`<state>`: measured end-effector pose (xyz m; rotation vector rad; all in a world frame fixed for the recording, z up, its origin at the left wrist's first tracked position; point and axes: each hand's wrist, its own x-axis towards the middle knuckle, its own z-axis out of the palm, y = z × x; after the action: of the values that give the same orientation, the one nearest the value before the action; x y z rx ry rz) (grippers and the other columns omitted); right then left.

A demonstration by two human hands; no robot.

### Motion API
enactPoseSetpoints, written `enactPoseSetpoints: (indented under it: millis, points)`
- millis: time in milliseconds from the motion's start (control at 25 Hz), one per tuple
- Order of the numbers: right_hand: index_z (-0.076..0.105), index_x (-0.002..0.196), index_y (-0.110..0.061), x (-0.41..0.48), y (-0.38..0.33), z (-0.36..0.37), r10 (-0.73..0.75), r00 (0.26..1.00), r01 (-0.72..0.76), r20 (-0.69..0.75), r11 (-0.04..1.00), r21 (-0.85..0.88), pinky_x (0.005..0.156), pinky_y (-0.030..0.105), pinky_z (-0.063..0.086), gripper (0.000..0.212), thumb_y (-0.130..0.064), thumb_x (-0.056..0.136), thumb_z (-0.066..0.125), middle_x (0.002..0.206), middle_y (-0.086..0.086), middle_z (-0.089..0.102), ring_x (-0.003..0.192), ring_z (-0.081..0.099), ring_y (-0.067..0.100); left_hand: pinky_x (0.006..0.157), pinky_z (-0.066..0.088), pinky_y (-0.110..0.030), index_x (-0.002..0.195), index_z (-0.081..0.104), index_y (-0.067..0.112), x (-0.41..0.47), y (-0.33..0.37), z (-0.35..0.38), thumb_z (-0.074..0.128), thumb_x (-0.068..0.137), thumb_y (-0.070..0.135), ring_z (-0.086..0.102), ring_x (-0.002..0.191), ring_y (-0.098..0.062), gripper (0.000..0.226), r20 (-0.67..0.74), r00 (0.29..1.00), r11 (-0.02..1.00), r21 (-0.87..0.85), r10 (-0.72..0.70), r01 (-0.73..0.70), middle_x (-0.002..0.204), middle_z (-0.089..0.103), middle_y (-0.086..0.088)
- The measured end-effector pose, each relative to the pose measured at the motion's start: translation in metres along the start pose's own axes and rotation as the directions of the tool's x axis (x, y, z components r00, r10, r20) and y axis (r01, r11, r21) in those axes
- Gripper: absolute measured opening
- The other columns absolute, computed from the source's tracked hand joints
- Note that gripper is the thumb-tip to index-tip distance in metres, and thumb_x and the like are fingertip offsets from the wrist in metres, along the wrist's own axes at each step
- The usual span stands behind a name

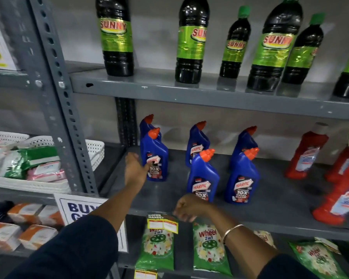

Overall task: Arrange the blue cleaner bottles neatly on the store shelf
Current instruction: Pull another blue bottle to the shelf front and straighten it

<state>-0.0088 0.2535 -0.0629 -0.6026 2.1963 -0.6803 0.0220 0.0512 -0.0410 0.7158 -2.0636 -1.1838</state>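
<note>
Several blue cleaner bottles with orange caps stand in three short rows on the grey middle shelf [270,200]. The left front bottle [156,158] has another [146,122] close behind it. My left hand [136,168] rests against that front bottle's left side, thumb on its label, fingers spread and not wrapped around it. The middle front bottle [204,176] and right front bottle [241,180] each have one standing behind. My right hand [187,207] hangs loosely curled at the shelf's front edge, just below the middle front bottle, holding nothing.
Red cleaner bottles [304,154] crowd the shelf's right end. Dark bottles with green labels [116,37] line the shelf above. Green detergent packets [208,246] lie on the shelf below. A grey upright post [69,117] and white baskets [95,150] stand to the left.
</note>
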Motion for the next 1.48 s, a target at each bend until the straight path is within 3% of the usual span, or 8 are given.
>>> enactPoseSetpoints:
  millis: [120, 240, 520, 760, 920, 1080, 1200, 1480]
  points:
    - [0.052, 0.118, -0.006, 0.036, -0.060, -0.001, -0.119, 0.942, 0.171, -0.313, 0.975, 0.144, 0.072, 0.031, 0.051, 0.045, -0.008, 0.077, 0.071, 0.111, 0.013, 0.060, 0.098, 0.061, 0.026, 0.073, 0.042, -0.015, 0.097, 0.051, 0.007, 0.036, 0.010, -0.013, 0.075, 0.069, 0.008, 0.054, 0.078, -0.009, 0.037, 0.136, 0.979, 0.981, -0.141, 0.152, -0.133, 0.092, 0.053, -0.002]
    - [0.041, 0.128, 0.000, 0.070, -0.085, -0.013, -0.087, 0.805, 0.268, -0.586, 0.935, 0.231, 0.093, 0.036, 0.046, 0.072, 0.002, 0.066, 0.077, 0.121, 0.010, 0.053, 0.113, 0.050, 0.021, 0.086, 0.048, -0.033, 0.110, 0.053, -0.001, 0.068, 0.013, -0.013, 0.072, 0.073, 0.008, 0.061, 0.097, -0.025, 0.042, 0.431, 0.891, 0.981, -0.178, 0.144, -0.073, 0.108, 0.065, -0.014]
    - [0.048, 0.123, 0.006, 0.101, -0.080, -0.005, -0.004, 0.786, 0.315, -0.619, 0.864, 0.394, 0.103, 0.052, 0.043, 0.058, 0.010, 0.070, 0.071, 0.125, 0.028, 0.058, 0.118, 0.054, 0.039, 0.062, 0.044, -0.017, 0.100, 0.061, 0.001, 0.080, -0.003, -0.018, 0.073, 0.071, 0.007, 0.063, 0.094, -0.030, 0.032, 0.478, 0.866, 0.988, -0.117, 0.147, -0.103, 0.101, 0.068, -0.018]
    - [0.051, 0.118, 0.001, 0.068, -0.076, 0.019, 0.010, 0.795, 0.199, -0.607, 0.941, 0.276, 0.081, 0.038, 0.053, 0.057, -0.009, 0.069, 0.079, 0.104, 0.015, 0.066, 0.100, 0.061, 0.031, 0.091, 0.051, -0.040, 0.109, 0.061, 0.005, 0.053, -0.005, -0.047, 0.076, 0.068, 0.013, 0.063, 0.100, -0.027, 0.045, 0.560, 0.818, 0.991, -0.054, 0.134, -0.125, 0.108, 0.068, -0.014]
    - [0.058, 0.113, -0.001, 0.054, -0.076, 0.031, -0.031, 0.819, 0.167, -0.573, 0.968, 0.187, 0.074, 0.032, 0.050, 0.048, -0.016, 0.072, 0.077, 0.102, 0.014, 0.069, 0.095, 0.062, 0.026, 0.089, 0.052, -0.042, 0.108, 0.060, 0.005, 0.037, -0.006, -0.067, 0.074, 0.069, 0.011, 0.064, 0.097, -0.028, 0.042, 0.606, 0.774, 0.982, -0.072, 0.181, -0.173, 0.107, 0.068, -0.017]
    - [0.058, 0.112, -0.003, 0.054, -0.083, 0.042, 0.009, 0.848, 0.161, -0.530, 0.948, 0.274, 0.087, 0.042, 0.054, 0.045, -0.014, 0.073, 0.077, 0.089, 0.006, 0.063, 0.090, 0.060, 0.023, 0.069, 0.046, -0.017, 0.101, 0.061, 0.009, 0.037, -0.009, -0.082, 0.073, 0.070, 0.009, 0.059, 0.086, -0.016, 0.033, 0.626, 0.757, 0.975, -0.025, 0.189, -0.222, 0.100, 0.068, -0.010]
    - [0.059, 0.107, -0.006, 0.055, -0.092, 0.048, 0.002, 0.856, 0.181, -0.517, 0.935, 0.304, 0.077, 0.033, 0.054, 0.040, -0.012, 0.072, 0.077, 0.074, -0.006, 0.059, 0.079, 0.061, 0.017, 0.074, 0.044, -0.023, 0.103, 0.060, 0.009, 0.039, -0.013, -0.089, 0.072, 0.071, 0.009, 0.058, 0.087, -0.015, 0.034, 0.607, 0.778, 0.979, -0.005, 0.165, -0.204, 0.103, 0.067, -0.011]
    - [0.058, 0.114, -0.005, 0.063, -0.102, 0.054, -0.015, 0.862, 0.224, -0.508, 0.908, 0.354, 0.090, 0.042, 0.055, 0.045, -0.010, 0.074, 0.076, 0.113, 0.016, 0.068, 0.105, 0.064, 0.030, 0.072, 0.042, -0.023, 0.107, 0.059, 0.011, 0.047, -0.019, -0.094, 0.072, 0.071, 0.009, 0.057, 0.089, -0.015, 0.038, 0.585, 0.801, 0.984, 0.023, 0.128, -0.174, 0.105, 0.067, -0.011]
